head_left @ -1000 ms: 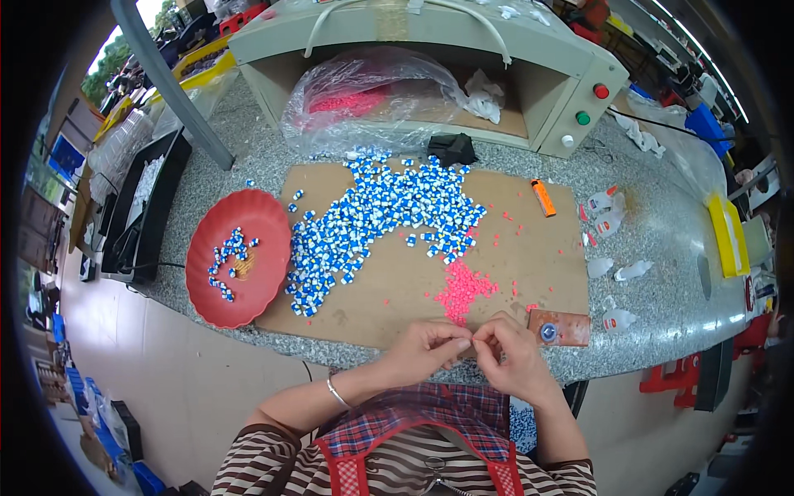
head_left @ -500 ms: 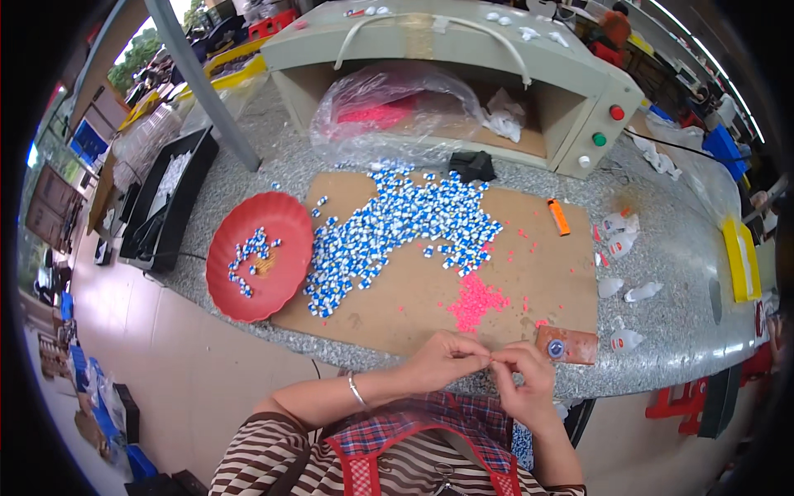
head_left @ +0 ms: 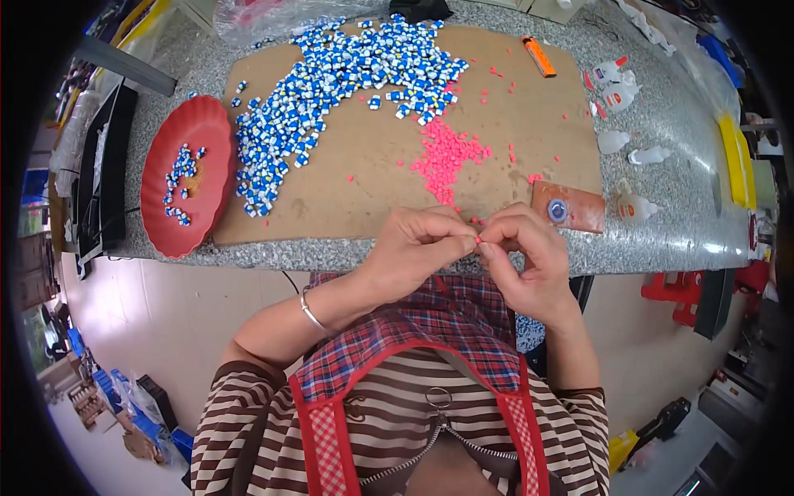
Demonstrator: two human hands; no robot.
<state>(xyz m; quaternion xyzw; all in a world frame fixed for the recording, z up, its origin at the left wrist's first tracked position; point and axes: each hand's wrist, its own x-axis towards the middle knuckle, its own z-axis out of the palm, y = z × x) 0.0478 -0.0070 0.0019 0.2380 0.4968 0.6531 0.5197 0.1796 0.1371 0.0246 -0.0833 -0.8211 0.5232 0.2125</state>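
My left hand (head_left: 418, 248) and my right hand (head_left: 529, 258) meet at the fingertips over the table's front edge. Thumb and forefinger of each are closed in a pinch. Between the tips shows a small pink piece (head_left: 479, 240), too small to make out fully; both hands seem to grip it. Just beyond them lies a heap of small pink pieces (head_left: 447, 157) on a brown cardboard sheet (head_left: 364, 202). Farther back spreads a large pile of small blue-and-white pieces (head_left: 322, 91). Beside my right hand rests a reddish-brown block (head_left: 585, 208) bearing a round bluish cap (head_left: 557, 211).
A red scalloped bowl (head_left: 157, 211) at the left holds some blue-and-white pieces. An orange utility knife (head_left: 539, 58) lies at the back right. Several small white bottles (head_left: 635, 207) line the right side of the granite table (head_left: 686, 236). A black tray (head_left: 106, 165) stands far left.
The view has tipped downward, so the table sits higher in the picture and more of my apron shows. Both hands keep their fingertip pinch; the pink piece now shows between them.
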